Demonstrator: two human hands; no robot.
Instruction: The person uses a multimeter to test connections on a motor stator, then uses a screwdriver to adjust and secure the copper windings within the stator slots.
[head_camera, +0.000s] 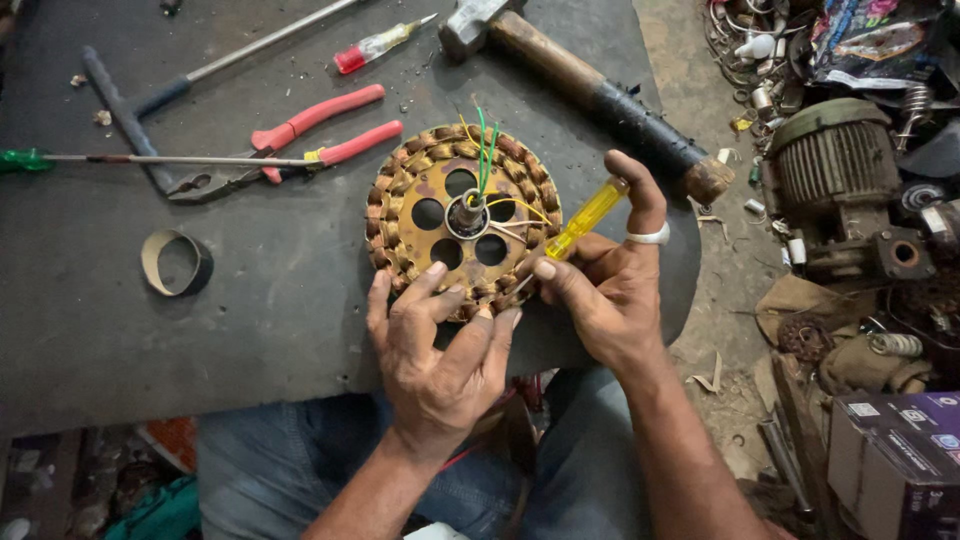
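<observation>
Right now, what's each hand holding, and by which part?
The right hand holds a yellow screwdriver by its handle, thumb up along it. The left hand grips nothing; its fingers press on the near edge of the round copper-wound motor core.

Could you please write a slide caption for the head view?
Left hand steadies a round wound stator while the right hand works a yellow-handled screwdriver at its near edge.

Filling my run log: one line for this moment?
left hand: steadies stator | right hand: yellow screwdriver at windings | surface: dark mat
</observation>
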